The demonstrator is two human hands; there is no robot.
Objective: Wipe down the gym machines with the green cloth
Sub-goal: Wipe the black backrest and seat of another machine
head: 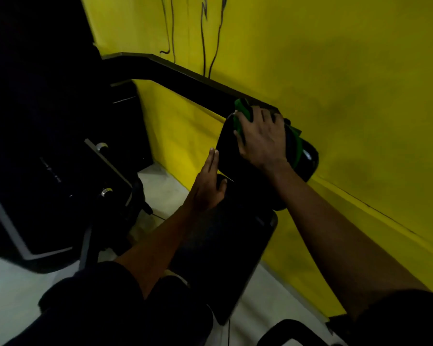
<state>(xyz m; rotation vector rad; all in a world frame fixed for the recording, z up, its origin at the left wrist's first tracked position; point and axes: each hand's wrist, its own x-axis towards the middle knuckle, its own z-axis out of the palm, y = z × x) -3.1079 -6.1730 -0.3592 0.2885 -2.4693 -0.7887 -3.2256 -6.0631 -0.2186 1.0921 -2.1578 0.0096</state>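
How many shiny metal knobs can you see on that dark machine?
2: one knob on the machine's upper left, another knob lower down. More may be hidden in the shadows.

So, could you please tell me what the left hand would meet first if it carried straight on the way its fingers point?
Probably the black pad: the left hand lies flat, fingertips up beside its lower left edge. Depth is unclear, so it may slide alongside it.
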